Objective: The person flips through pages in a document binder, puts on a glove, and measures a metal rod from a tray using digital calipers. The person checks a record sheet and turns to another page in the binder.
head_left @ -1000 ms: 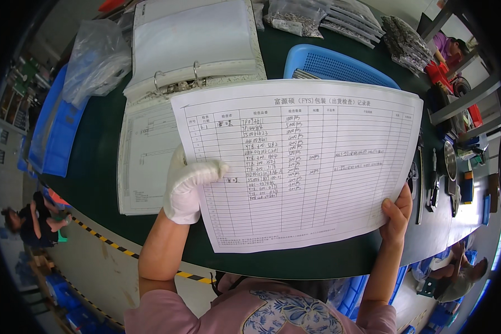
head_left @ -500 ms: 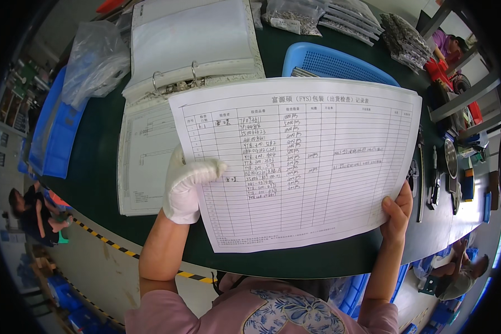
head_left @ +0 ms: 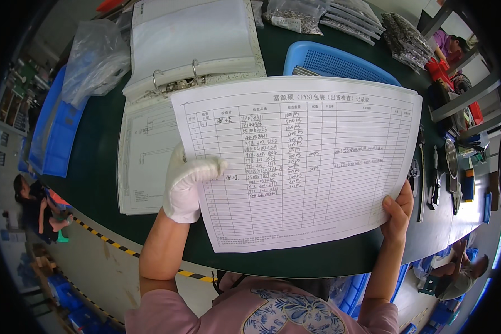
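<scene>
Between my two hands is a stack of printed record sheets [head_left: 295,217], ruled as a table with handwritten entries in its upper left part. My left hand [head_left: 188,186], in a white glove, grips the left edge with the thumb on top and the fingers hidden beneath. Bare, my right hand [head_left: 397,214] pinches the lower right edge, its other fingers partly behind the paper. The sheets cover part of an open ring binder [head_left: 197,47], whose metal rings and drawing pages [head_left: 145,167] show behind and to the left.
A blue perforated basket [head_left: 339,58] with metal rods stands behind the sheets. Bags of small metal parts [head_left: 295,16] lie at the back. A blue tray [head_left: 53,145] with a clear plastic bag [head_left: 97,58] sits at left. Measuring tools [head_left: 435,178] lie at right; other people sit farther off.
The sheets and both hands stay almost still, with only a very slight shift of the paper. At the far left, a seated person has moved a little.
</scene>
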